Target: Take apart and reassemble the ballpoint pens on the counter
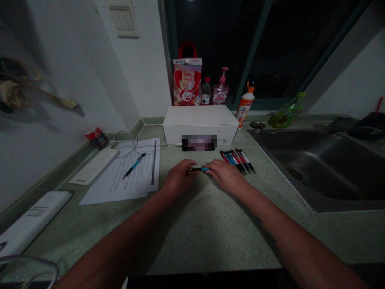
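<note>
Left hand [179,175], right hand [226,174], fingers [214,165] seemingly clamped on blue-black pen [199,169]

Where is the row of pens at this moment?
In the head view, the row of pens lies right of centre on the counter, between the right hand and the sink.
</note>
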A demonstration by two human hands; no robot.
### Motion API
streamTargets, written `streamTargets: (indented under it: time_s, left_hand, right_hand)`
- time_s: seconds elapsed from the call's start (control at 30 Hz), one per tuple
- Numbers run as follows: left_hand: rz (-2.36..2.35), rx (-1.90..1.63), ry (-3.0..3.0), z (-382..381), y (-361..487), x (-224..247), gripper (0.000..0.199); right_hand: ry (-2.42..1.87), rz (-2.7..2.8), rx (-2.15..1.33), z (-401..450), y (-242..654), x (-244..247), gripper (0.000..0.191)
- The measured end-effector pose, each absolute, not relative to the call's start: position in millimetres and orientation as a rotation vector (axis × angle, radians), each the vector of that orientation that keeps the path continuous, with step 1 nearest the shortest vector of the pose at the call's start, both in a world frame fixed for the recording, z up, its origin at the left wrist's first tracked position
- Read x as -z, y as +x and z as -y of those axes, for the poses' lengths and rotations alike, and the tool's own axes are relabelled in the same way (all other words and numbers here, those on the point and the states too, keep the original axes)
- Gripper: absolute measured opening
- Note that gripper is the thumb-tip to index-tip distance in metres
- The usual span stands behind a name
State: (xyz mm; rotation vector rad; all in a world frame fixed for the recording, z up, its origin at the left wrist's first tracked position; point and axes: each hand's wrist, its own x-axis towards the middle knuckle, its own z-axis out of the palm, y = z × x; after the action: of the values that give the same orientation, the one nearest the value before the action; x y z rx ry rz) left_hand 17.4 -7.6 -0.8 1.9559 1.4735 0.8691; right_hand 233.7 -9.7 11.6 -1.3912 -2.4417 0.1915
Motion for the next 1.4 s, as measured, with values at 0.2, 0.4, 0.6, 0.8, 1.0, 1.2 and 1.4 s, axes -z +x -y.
streamTargets:
  time_s: [0.2, 0.4, 0.6, 0.8, 1.0, 1.2, 1.4]
  left_hand:
    - [-1.517, -0.759, 2.008, 9.7, 19.2, -0.8, 0.017]
    - [-1.509, -0.666, 2.114, 10.5, 19.9, -2.9, 0.021]
    - [-1.448, -0.74, 2.059, 11.9, 20.8, -3.1, 0.017]
    - [-1.517, -0.667, 2.082, 12.4, 21.0, -4.9, 0.018]
    - [-1.404, -0.773, 2.157, 11.4, 18.7, -3.6, 0.012]
    - [-1.428, -0.783, 2.204, 10.7, 18.1, -1.2, 0.017]
    - [-1.53, -0.757, 2.121, 10.1, 17.9, -1.2, 0.015]
  right_hand:
    - [-1.382, 2.445, -0.179, 10.6, 233.5, -10.7, 0.019]
    - [-1.36, 2.458, -0.184, 10.6, 232.9, -10.1, 0.018]
    - [-1.362, 2.466, -0.166, 11.0, 231.8, -9.0, 0.019]
    - [-1.344, 2.476, -0.159, 11.2, 232.3, -8.4, 0.019]
    - [-1.31, 2.455, -0.242, 11.1, 231.2, -8.7, 0.022]
    - [-1.287, 2.384, -0.29, 12.6, 229.7, -6.1, 0.018]
    - [-1.405, 2.285, -0.131, 10.2, 236.7, -9.2, 0.009]
